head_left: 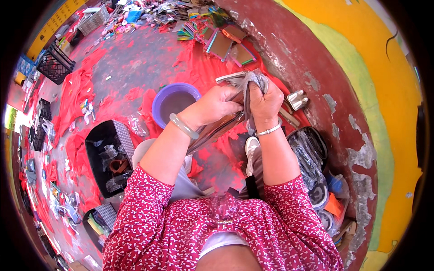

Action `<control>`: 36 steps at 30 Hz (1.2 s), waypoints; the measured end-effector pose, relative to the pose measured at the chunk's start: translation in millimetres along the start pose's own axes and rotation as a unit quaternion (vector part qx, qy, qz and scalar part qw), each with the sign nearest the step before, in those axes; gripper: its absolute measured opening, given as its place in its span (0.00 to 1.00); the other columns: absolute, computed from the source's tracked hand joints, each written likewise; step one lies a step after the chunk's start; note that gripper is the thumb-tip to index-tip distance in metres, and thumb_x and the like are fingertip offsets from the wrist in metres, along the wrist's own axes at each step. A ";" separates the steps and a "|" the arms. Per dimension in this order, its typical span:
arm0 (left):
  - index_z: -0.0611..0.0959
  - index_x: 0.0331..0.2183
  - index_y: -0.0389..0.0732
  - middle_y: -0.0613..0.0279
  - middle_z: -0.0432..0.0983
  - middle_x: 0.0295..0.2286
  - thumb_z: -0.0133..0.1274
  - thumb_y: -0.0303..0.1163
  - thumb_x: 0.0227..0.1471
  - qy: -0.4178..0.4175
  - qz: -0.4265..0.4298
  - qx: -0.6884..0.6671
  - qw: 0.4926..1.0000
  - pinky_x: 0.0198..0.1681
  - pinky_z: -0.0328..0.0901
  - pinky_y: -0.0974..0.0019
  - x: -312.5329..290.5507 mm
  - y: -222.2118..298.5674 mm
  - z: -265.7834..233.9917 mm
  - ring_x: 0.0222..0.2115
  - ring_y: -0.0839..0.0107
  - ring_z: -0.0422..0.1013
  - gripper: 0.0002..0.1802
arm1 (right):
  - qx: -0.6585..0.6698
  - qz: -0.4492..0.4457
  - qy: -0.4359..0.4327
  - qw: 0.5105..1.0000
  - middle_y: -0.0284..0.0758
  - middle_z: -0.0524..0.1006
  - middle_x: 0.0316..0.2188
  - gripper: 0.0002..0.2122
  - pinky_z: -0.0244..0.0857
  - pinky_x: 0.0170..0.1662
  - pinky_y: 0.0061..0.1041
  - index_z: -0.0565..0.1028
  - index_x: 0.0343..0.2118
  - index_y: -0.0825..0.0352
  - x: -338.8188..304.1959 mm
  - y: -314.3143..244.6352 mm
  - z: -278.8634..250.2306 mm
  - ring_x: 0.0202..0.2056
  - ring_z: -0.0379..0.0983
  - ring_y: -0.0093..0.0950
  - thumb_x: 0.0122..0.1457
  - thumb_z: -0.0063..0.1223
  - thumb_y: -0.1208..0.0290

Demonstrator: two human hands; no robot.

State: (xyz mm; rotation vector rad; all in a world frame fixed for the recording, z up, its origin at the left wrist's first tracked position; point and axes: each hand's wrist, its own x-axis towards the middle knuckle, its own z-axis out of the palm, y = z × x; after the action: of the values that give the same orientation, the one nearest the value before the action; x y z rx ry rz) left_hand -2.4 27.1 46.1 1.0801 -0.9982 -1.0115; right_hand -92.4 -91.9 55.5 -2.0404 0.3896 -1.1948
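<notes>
Left hand (224, 105): fingers curled closed on the near edge of a brown glossy thing (221, 124), a flat piece, exact kind unclear. Right hand (267, 100): closed in a fist round a bunched grey cloth (251, 88), thumb up. Brown thing is held in the air in front of the knees, right of the purple basin (158, 107), its lower end partly behind the left forearm

Risks, my read:
1. Slip. The left hand looks like the main hold; how much the right takes through the cloth, can't tell. If the cloth is wet, the glossy face could slide out
2. Drop zone. Basin with murky liquid (176, 101) sits just beside the left forearm, so a fumble leftward could put the thing in it; straight down is red sheeting (226, 147) and a shoe (251, 151)
3. Over-squeeze. 2 hands working close together could crease or bend it if it's thin
4. Right elbow room. Metal thing (297, 100) and an open black bag (316, 135) of plastic-wrapped items lie near that arm; a wide swing could knock them
</notes>
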 end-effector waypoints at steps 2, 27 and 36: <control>0.73 0.45 0.31 0.63 0.72 0.41 0.48 0.20 0.49 -0.006 -0.015 0.003 1.000 0.48 0.60 0.70 -3.0 1.1 -1.4 0.43 0.76 0.67 0.18 | 0.090 0.067 0.004 0.994 0.35 0.76 0.18 0.05 0.65 0.26 0.22 0.75 0.24 0.70 0.1 -1.8 -0.1 0.21 0.73 0.24 0.51 0.52 0.74; 0.74 0.43 0.32 0.63 0.74 0.37 0.50 0.21 0.48 0.026 -0.053 0.012 0.998 0.44 0.63 0.71 -3.4 -1.7 -8.2 0.38 0.77 0.69 0.17 | 0.343 0.318 0.071 0.881 0.31 0.72 0.20 0.14 0.63 0.25 0.21 0.73 0.28 0.69 23.6 50.4 -16.4 0.21 0.68 0.22 0.57 0.49 0.61; 0.76 0.39 0.35 0.67 0.74 0.33 0.49 0.19 0.47 0.126 0.022 -0.132 0.983 0.42 0.62 0.73 -8.7 1.2 -34.4 0.35 0.79 0.69 0.13 | 0.663 0.342 -0.125 0.654 0.40 0.74 0.42 0.25 0.66 0.47 0.35 0.69 0.46 0.68 27.7 54.5 -51.5 0.43 0.71 0.33 0.51 0.54 0.53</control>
State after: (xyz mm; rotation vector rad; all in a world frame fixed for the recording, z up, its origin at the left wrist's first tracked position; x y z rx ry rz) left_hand 28.8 42.8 40.1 0.9334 -0.6590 -0.9148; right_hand -116.2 -167.9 49.3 -0.5786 0.0329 -0.3677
